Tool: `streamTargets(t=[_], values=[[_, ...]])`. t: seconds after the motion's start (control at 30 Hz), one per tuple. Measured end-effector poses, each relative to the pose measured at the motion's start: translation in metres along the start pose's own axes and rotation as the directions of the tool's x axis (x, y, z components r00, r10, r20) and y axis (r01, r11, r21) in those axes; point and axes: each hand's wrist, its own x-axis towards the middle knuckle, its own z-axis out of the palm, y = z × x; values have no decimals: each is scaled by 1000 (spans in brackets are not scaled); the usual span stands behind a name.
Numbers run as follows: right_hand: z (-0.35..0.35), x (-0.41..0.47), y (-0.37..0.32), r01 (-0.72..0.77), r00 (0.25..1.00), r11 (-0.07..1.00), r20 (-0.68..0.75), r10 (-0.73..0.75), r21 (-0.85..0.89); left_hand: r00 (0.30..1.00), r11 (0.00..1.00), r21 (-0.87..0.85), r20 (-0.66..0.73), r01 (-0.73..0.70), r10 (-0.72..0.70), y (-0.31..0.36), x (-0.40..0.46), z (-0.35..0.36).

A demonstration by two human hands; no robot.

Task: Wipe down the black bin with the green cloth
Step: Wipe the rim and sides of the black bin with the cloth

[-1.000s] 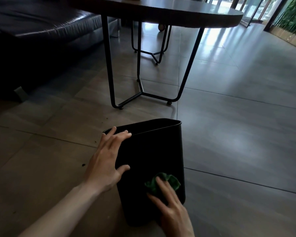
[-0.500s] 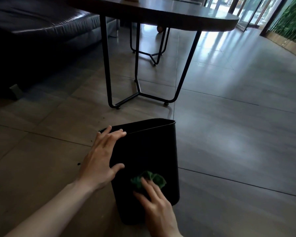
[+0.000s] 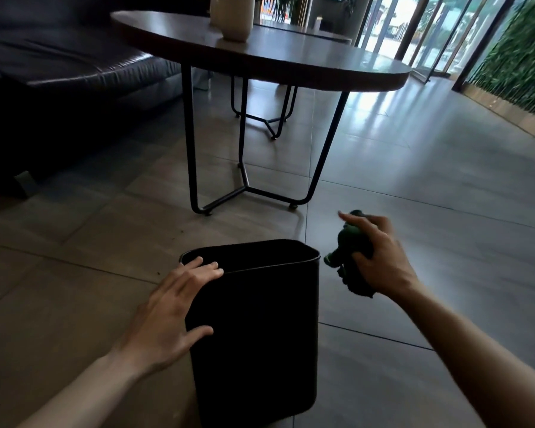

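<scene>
Green cloth [image 3: 352, 254] bunched in right hand [image 3: 380, 261], left hand [image 3: 170, 316] steadying black bin [image 3: 257, 335]

Grey tiled floor [image 3: 414, 186], round table [image 3: 291, 57], dark sofa [image 3: 74, 66]

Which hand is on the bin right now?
The left hand, its fingers hooked over the black bin's rim. The right hand is off to the bin's right, clear of it, bunching the green cloth.
</scene>
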Motion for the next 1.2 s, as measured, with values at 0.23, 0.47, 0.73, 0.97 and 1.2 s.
streamTargets(t=[0.23,0.47,0.73,0.97,1.2], values=[[11,11,4,347,838,909,512,-190,-231,998,996,-72,43,48,-45,-25,-10,-21],[5,-11,-29,520,750,828,576,-324,-211,995,994,59,47,88,-90,-31,-13,-31],[-6,-35,-110,452,765,856,603,-227,-251,991,988,-113,-93,-110,100,25,20,-37],[28,-39,-146,386,862,878,449,-234,-283,994,974,-209,-78,-91,76,53,22,-8],[20,-45,-101,189,975,965,85,-206,181,999,980,-196,-34,-31,24,36,25,-15]])
